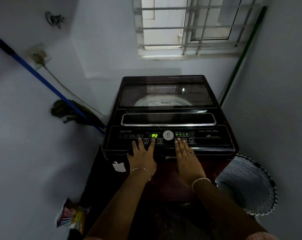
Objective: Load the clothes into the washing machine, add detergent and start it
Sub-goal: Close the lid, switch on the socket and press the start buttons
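Observation:
A dark top-loading washing machine [167,116] stands in front of me with its glass lid [165,94] closed. The control panel [209,137] is lit and its green display [154,135] reads P2. My left hand [142,155] lies flat on the panel's front edge, fingers straight, one fingertip on the button between the buttons marked 1 and 3. My right hand [185,157] rests flat to the right, fingertips touching the buttons right of the round centre badge [168,135]. Neither hand holds anything.
A colourful detergent packet [72,216] lies on the floor at lower left. A white laundry basket [247,186] stands to the machine's right. A blue-handled mop [43,80] leans on the left wall. A barred window [190,26] is above. Walls close in on both sides.

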`<action>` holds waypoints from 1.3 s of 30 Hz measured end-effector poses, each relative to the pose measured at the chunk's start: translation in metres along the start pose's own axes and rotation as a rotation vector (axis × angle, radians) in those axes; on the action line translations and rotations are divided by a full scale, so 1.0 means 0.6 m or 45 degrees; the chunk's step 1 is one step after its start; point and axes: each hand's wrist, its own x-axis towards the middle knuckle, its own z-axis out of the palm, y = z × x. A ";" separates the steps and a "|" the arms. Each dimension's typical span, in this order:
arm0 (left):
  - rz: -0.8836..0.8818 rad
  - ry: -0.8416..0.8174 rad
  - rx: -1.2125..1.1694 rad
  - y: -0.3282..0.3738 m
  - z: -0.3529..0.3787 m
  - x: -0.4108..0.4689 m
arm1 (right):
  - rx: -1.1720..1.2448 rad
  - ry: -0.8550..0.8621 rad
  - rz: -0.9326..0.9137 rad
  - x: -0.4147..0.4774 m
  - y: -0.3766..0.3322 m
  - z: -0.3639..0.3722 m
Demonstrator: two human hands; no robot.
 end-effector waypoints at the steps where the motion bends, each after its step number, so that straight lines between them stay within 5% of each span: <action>1: -0.001 0.004 -0.003 -0.001 0.000 0.001 | -0.003 -0.002 0.002 0.000 0.000 0.000; 39: 0.026 -0.130 0.060 0.021 -0.005 0.005 | 0.149 0.002 -0.029 0.000 0.012 -0.011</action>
